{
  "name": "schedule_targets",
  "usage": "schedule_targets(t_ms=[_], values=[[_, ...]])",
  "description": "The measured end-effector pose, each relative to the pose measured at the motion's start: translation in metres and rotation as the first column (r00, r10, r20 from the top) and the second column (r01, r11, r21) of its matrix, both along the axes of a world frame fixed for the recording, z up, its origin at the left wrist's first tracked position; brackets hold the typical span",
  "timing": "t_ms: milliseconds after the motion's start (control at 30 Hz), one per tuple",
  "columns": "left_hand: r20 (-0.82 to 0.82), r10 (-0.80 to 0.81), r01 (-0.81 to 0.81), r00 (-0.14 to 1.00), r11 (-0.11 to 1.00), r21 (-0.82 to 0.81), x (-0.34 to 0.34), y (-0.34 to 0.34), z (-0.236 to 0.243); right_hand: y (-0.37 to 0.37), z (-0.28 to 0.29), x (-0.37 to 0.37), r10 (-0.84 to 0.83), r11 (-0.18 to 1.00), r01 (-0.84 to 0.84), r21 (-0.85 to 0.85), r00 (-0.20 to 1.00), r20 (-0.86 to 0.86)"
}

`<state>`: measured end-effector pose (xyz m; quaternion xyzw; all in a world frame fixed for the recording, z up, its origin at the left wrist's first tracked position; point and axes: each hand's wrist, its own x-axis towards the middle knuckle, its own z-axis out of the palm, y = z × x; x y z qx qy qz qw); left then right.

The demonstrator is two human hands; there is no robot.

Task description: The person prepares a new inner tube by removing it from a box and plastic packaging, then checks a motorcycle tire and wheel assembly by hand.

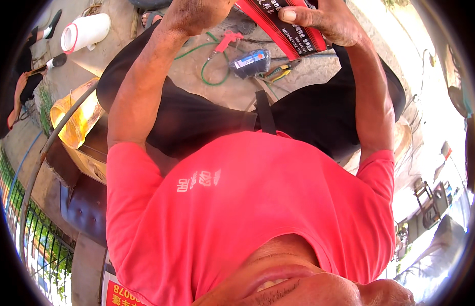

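At the top of the head view, my right hand (332, 23) grips a red and black inner-tube box (283, 28), its thumb lying across the printed face. My left hand (199, 14) is close to the box's left end; the upper edge of the picture cuts off its fingers, so their hold is hidden. Below the box, on the ground between my knees, lies a black bundle in clear plastic with a blue and white label (251, 63). Left of it is a red air gun (229, 40) on a green hose (204, 76). Yellow-and-black-handled tools (279, 73) lie right of the bundle.
A white bucket with a red rim (87, 33) lies at the far left. Nearer stands a yellow stained container (78, 115), beside a curved bar (42, 153). A blue tufted seat (84, 209) is at my left. Another person's arm (19, 92) shows at the left edge.
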<state>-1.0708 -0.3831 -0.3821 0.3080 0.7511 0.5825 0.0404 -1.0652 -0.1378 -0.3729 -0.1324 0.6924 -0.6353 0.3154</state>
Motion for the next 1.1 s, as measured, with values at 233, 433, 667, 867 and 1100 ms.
schedule_targets(t_ms=[233,433,667,867,1100], values=[[-0.187,0.109,-0.139,0.976,0.978,-0.155,0.009,0.005,0.0,0.001,0.002,0.007,-0.076,0.981,0.097,0.17,0.989,-0.126],[-0.436,0.2,-0.296,0.878,0.941,-0.165,0.015,0.004,0.007,-0.007,-0.02,0.009,-0.107,0.983,0.145,0.11,0.948,-0.298],[0.043,0.181,-0.171,0.983,0.968,-0.185,0.019,-0.001,0.025,-0.004,-0.006,0.009,0.013,0.887,0.21,0.412,0.879,-0.476],[0.674,0.187,-0.204,0.714,0.977,-0.056,0.012,-0.008,0.002,-0.009,-0.007,0.018,0.16,0.851,0.193,0.489,0.791,-0.591],[0.606,0.284,-0.161,0.743,0.955,-0.249,0.017,0.003,-0.019,-0.012,-0.029,0.029,0.375,0.794,0.234,0.562,0.539,-0.754]])
